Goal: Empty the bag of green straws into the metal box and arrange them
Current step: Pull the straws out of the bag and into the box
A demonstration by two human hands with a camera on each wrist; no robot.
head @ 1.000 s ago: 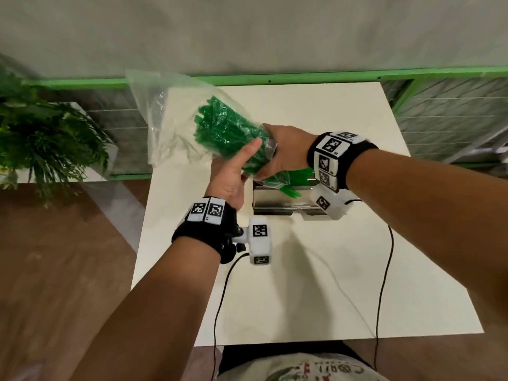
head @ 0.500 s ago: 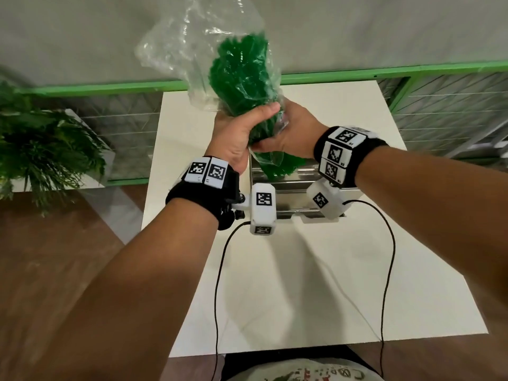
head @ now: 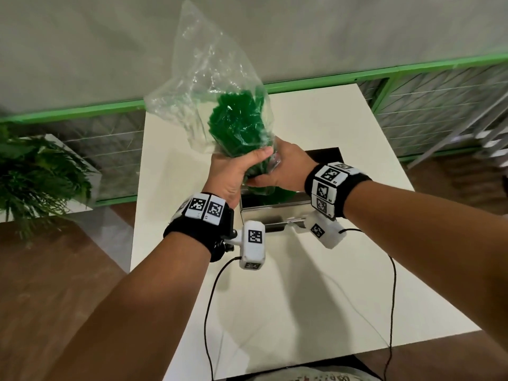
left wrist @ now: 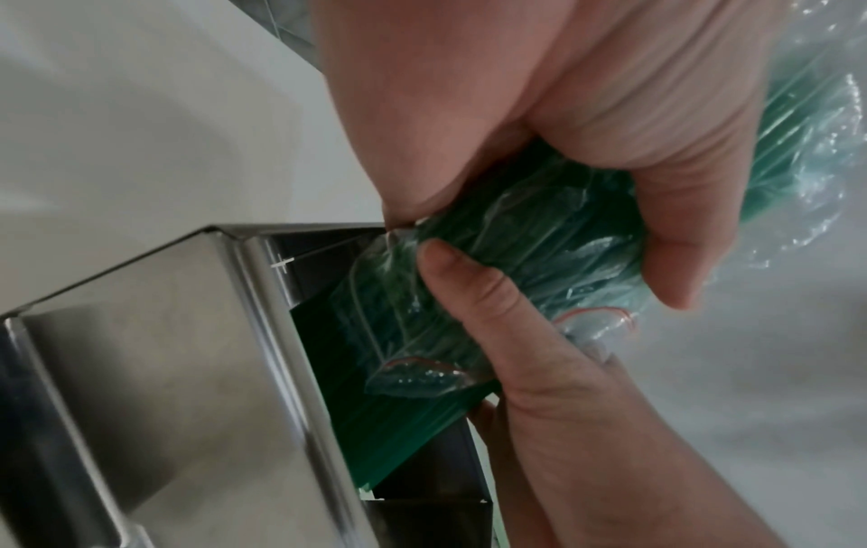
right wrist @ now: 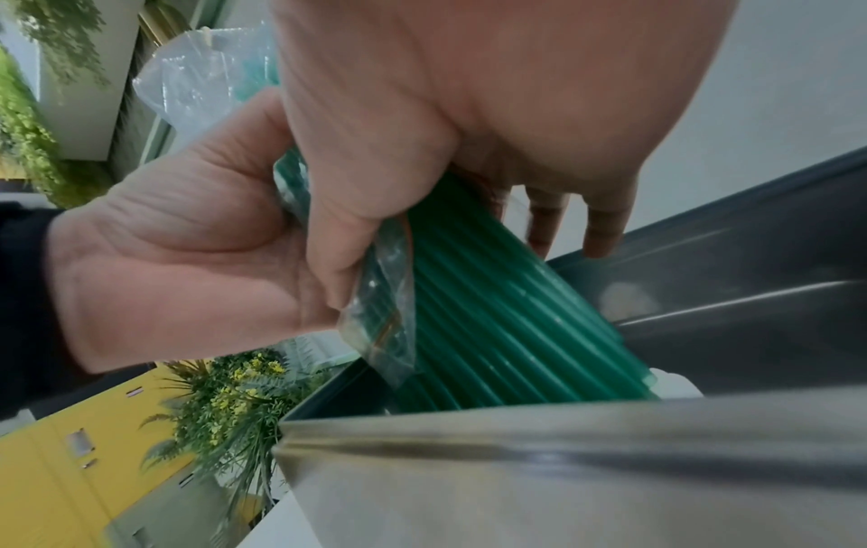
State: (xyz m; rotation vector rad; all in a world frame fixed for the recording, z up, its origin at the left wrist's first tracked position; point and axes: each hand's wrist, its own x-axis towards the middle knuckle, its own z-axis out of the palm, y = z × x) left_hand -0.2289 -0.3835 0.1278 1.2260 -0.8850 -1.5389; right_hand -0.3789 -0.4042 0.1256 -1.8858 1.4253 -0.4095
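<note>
The white table is the largest thing here, square, with its far edge against a green rail and its near edge at the person's body; on the near side of both grips, and out to the right, its top shows bare but for two black cables. One metal box stands on it directly beneath the grips, open at the top, its near wall just below the wrists and its far rim showing beyond the right wrist. One clear plastic bag rises above the grips, mouth turned down toward the box, its loose upper part standing up and to the left. Inside is one bundle of green straws, too many and too tightly packed to count; their lower ends stick out of the bag mouth and reach down into the box, near its left end. The left hand has its grip wrapped round the neck of the bag and the bundle, thumb across the front. The right hand has its grip closed on the same neck from the other side, thumb pressing the plastic, fingers curled behind; the two hands touch. One potted plant stands off the table, well to the left of the left grip.
</note>
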